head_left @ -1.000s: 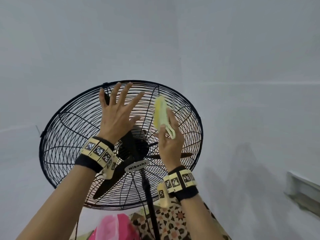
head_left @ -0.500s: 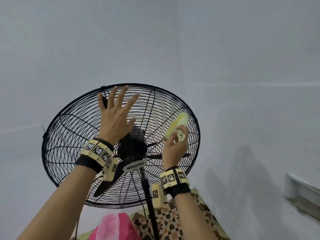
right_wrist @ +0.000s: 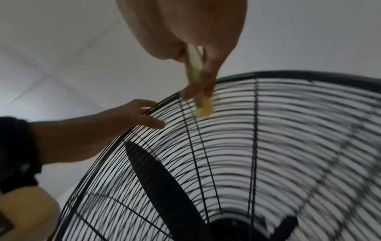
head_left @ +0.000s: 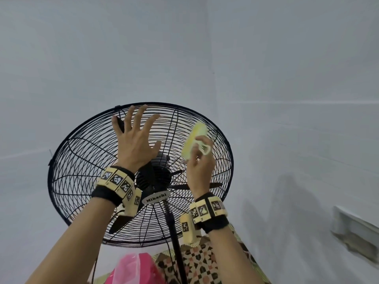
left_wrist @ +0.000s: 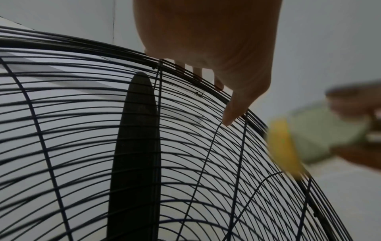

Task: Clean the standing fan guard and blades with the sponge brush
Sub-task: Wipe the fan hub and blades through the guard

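We face two pale grey-blue walls (head_left: 102, 58) that meet in a vertical corner (head_left: 212, 78) at about twelve o'clock. A faint horizontal line (head_left: 307, 103) crosses the wall at two o'clock. At four o'clock we see a pale, box-like fixture (head_left: 354, 228) mounted on that wall, with soft shadows (head_left: 287, 201) beside it. At six o'clock lie a patterned cloth (head_left: 203, 265) in brown, cream and green, and something pink and translucent (head_left: 131, 267). The light is even and dim.

Left hand (left_wrist: 206, 40) rests straight fingers (left_wrist: 230, 112) on the wire guard (left_wrist: 206, 163); blurred sponge brush (left_wrist: 284, 146) touches it.
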The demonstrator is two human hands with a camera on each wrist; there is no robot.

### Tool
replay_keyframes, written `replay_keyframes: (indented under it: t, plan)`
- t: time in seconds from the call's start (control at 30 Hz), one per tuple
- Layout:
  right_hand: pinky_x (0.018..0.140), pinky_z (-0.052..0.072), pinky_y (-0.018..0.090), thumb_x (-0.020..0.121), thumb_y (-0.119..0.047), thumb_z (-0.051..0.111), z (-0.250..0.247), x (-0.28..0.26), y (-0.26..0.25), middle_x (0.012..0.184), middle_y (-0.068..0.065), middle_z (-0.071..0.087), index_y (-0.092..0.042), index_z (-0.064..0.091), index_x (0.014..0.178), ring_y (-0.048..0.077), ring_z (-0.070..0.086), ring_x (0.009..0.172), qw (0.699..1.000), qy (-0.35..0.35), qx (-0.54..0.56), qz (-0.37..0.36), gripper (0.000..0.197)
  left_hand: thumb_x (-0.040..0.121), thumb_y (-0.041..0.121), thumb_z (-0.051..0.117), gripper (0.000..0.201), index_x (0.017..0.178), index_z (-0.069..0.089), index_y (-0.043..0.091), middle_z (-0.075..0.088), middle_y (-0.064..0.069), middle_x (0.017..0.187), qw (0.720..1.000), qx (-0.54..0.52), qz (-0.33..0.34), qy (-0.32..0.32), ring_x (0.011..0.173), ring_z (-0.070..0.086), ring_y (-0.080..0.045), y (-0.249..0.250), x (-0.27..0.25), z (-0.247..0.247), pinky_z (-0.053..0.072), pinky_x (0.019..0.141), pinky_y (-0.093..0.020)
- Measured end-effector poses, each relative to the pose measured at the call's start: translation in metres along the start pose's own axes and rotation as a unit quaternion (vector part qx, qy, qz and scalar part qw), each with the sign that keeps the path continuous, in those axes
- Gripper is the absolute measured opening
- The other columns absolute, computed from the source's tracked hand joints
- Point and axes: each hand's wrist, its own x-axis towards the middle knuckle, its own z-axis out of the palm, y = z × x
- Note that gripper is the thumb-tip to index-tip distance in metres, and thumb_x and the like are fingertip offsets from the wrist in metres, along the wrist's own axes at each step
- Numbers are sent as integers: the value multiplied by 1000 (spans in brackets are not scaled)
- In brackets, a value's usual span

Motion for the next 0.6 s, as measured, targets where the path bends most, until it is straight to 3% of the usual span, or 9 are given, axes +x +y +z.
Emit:
replay_keyframes:
  t: [0.07,0.1,0.2,0.27,0.33,0.43,0.47,0.57,0.6]
  plan:
    - [53,56,17,108,-25,44,8,1,-8,122,9,65,-24,52,122,20,74,85,990,-92,-12,-103,16,81,47,75,82,154,39,34,22,-3,170,1000,7,2,5,159,11,-34,3,-3,0,1,119,-74]
    - [51,55,16,108,-24,43,8,3,-7,119,10,67,-23,52,124,19,74,81,989,-96,-24,-109,18,82,47,74,82,154,38,34,21,-3,170,1000,8,5,4,160,10,-34,5,-3,0,0,119,-74]
    - [53,61,38,105,-9,43,-10,15,1,109,8,65,-15,53,125,21,73,77,995,40,-64,72,23,84,46,74,82,155,37,33,20,-4,171,1000,-1,3,-10,160,9,-35,6,-2,-1,2,120,-76]
    - [51,61,38,105,-4,41,-24,22,8,105,5,63,-14,51,125,11,72,71,986,80,-70,129,25,84,46,74,82,156,36,32,19,-4,172,1000,-6,-10,-23,160,7,-35,7,-1,-3,1,120,-76]
    - [48,60,30,108,-12,43,-22,26,-3,104,-5,64,-21,50,125,6,71,74,998,3,-31,61,21,84,45,74,82,155,36,32,18,-4,171,999,-7,-19,-26,160,6,-34,9,-2,-4,0,120,-76]
    - [46,59,31,109,-19,44,-11,26,-19,103,-21,58,-27,50,124,13,72,76,988,-142,-18,-64,17,83,42,76,81,154,39,30,20,-4,171,1000,-4,-24,-15,160,7,-35,16,-4,-4,0,120,-76]
    - [45,59,34,108,-16,45,-11,28,-19,98,-20,58,-24,51,122,15,72,73,991,-118,-31,-55,17,84,41,76,80,154,39,30,20,-4,171,1000,-6,-25,-16,160,6,-35,18,-4,-4,0,120,-76]
    - [50,61,44,102,-8,46,-26,42,-12,80,-20,53,-15,53,116,14,65,66,989,42,-99,100,17,85,41,76,78,154,39,29,19,-3,171,999,-18,-38,-29,160,5,-34,19,-1,-6,0,120,-75]
    - [51,61,43,102,-8,46,-33,45,-9,79,-21,52,-15,53,115,14,64,66,985,53,-118,115,17,86,42,75,78,154,39,29,19,-3,171,998,-22,-45,-33,160,4,-33,20,-1,-6,0,120,-75]
